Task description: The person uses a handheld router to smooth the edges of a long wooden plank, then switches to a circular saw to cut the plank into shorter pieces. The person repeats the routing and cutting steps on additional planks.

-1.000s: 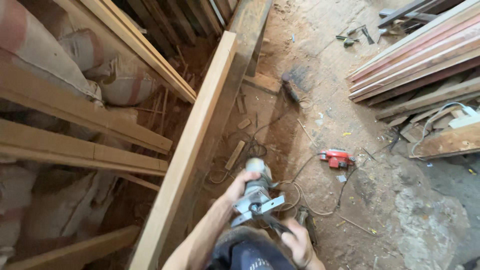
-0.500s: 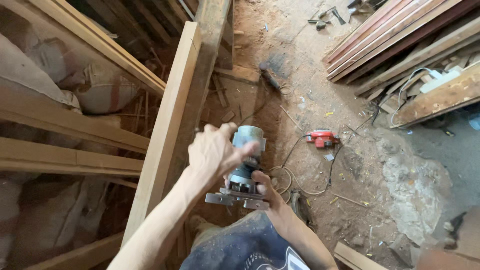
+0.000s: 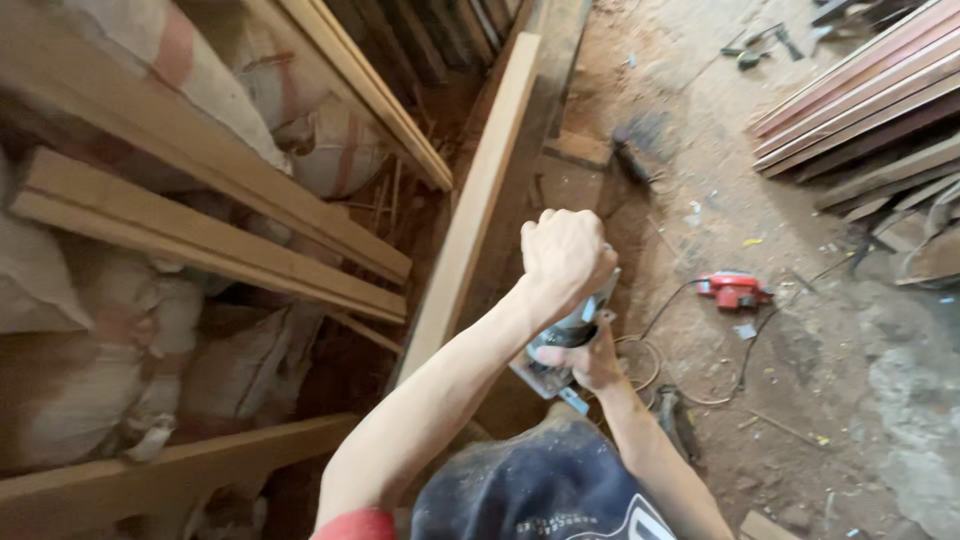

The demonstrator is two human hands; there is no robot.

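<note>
Both hands, left (image 3: pixel 565 255) above and right (image 3: pixel 590 362) below, clench the router (image 3: pixel 560 345), whose cord (image 3: pixel 700 385), possibly underfoot, could snag and jerk it off the plank (image 3: pixel 470 215).

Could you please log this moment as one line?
left hand: gripping top of router | right hand: holding its base | beside: long plank
</note>
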